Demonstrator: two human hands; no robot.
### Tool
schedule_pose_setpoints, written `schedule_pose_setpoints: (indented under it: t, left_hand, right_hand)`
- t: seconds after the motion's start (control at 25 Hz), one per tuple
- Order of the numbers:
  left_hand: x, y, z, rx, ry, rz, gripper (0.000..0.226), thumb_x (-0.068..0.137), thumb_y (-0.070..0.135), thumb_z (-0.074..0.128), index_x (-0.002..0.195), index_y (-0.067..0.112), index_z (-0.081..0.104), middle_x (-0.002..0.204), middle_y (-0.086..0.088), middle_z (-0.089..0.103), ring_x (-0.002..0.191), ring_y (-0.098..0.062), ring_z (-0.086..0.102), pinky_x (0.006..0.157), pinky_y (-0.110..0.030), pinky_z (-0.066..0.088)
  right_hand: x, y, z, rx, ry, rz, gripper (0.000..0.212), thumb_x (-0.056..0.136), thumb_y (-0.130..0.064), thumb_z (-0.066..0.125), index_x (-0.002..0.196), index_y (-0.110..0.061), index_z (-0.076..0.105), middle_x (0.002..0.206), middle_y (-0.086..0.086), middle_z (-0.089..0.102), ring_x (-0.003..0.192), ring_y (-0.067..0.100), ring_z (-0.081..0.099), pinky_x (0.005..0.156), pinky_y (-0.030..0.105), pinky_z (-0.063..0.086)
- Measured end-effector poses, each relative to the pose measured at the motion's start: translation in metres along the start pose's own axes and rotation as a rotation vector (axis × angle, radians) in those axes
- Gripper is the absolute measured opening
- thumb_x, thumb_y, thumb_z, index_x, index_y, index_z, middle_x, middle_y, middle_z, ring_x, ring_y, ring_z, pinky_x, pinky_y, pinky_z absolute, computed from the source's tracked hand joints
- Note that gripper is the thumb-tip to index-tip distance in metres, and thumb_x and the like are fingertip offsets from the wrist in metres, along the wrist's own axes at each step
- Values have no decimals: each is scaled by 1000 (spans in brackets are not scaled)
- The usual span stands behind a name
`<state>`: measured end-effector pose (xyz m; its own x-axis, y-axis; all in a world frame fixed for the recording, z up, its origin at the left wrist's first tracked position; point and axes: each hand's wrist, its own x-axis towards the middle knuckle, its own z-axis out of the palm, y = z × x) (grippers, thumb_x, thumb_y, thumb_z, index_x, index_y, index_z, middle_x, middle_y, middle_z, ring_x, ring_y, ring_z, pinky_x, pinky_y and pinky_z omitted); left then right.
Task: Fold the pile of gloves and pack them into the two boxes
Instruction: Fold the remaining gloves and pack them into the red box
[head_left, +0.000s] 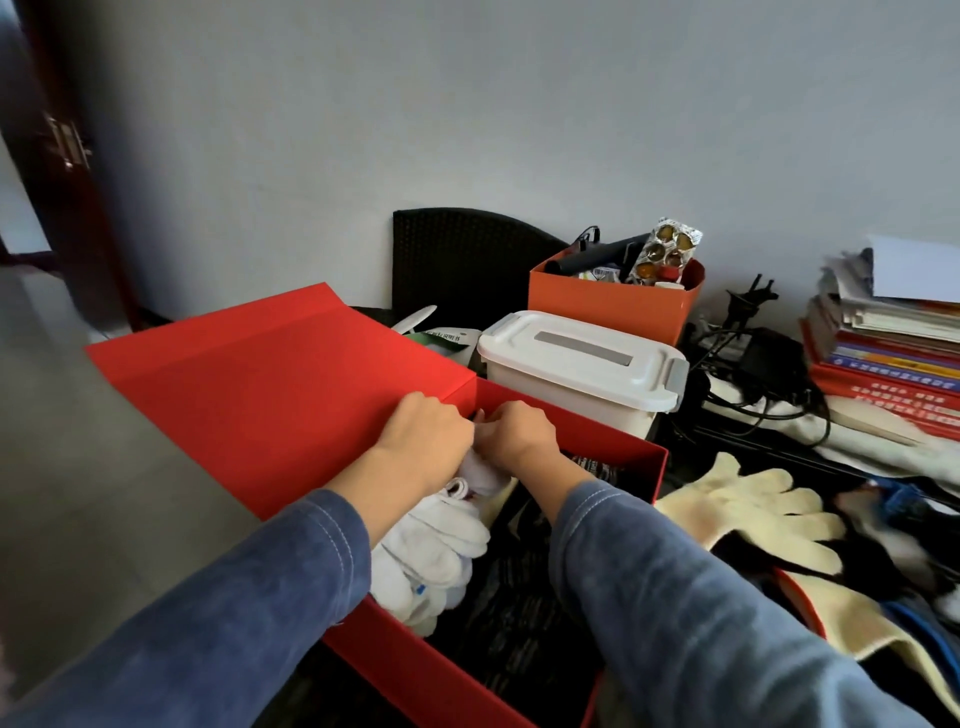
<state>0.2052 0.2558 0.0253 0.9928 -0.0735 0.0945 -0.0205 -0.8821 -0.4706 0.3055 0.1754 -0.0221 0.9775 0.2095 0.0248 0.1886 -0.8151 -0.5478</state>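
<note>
Now the white glove (479, 476) sits in the red box's (613, 441) far left corner, with the left hand (423, 441) and right hand (514, 434) side by side, both curled around it. Cream gloves (753, 506) lie beyond the box's right wall, nearer the right hand.

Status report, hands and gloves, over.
Left hand and right hand grip a white glove in the red box. White pile inside, along left wall. Cream gloves outside, right. Nothing blocks.
</note>
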Motion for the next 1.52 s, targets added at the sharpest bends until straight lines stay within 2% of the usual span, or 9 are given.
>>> schedule_pose_setpoints:
  t: [0.32,0.56,0.72,0.88,1.0,1.12,1.28,1.36,1.52]
  left_hand:
    - [-19,-11,-3,-230,-11,-26,33,94,24,46,123,32,60,120,0,65,112,-23,58,92,-32,37]
    - [-25,44,-54,-606,378,-93,30,90,17,48,106,31,69,110,6,67,106,-20,59,87,-33,45]
    - [-39,141,-107,-789,573,65,23,88,16,52,97,26,71,103,5,66,99,-19,59,82,-30,41]
    - [-51,236,-119,-927,380,336,25,90,23,51,112,24,62,116,4,59,108,-19,56,88,-31,45]
    - [-47,293,-106,-839,206,477,36,89,23,53,125,19,54,132,0,48,125,-22,42,99,-38,42]
    - [-37,323,-102,-754,213,433,41,88,18,51,130,15,51,147,-3,35,136,-23,27,107,-37,32]
    - [-20,330,-103,-636,229,365,41,89,12,49,129,14,53,154,0,31,135,-24,30,105,-37,29]
    - [-14,329,-104,-604,188,377,42,90,10,46,132,14,51,156,2,27,135,-23,30,103,-36,31]
    - [-14,327,-108,-656,195,402,42,93,15,42,134,19,53,149,6,40,129,-21,37,102,-33,37]
  right_hand:
    - [-49,3,-66,-81,-28,-263,31,89,-30,56,113,-12,61,116,10,64,110,29,58,89,33,45]
    - [-103,77,-131,398,199,-255,13,90,-26,57,91,-18,67,85,1,73,79,21,67,83,46,53]
    - [-130,148,-161,363,371,-173,12,91,-27,56,86,-23,66,81,-4,71,79,19,67,78,44,53]
    - [-153,242,-197,-29,658,39,22,85,-17,56,107,-18,61,110,4,61,107,27,53,81,37,45]
    - [-161,295,-211,-327,545,275,56,83,-17,55,137,-17,40,141,13,39,129,34,33,102,43,34]
    - [-150,316,-216,-362,466,244,72,88,-15,52,150,-19,14,149,11,32,137,31,27,108,41,31]
    - [-137,326,-218,-447,426,188,40,92,-18,48,132,-16,49,120,11,61,116,30,49,89,36,42]
    - [-137,332,-222,-230,554,190,26,94,-22,49,111,-12,65,103,13,68,107,31,55,80,34,45]
    - [-148,333,-254,486,714,313,29,98,-24,44,102,-2,63,97,15,65,96,30,59,73,30,38]
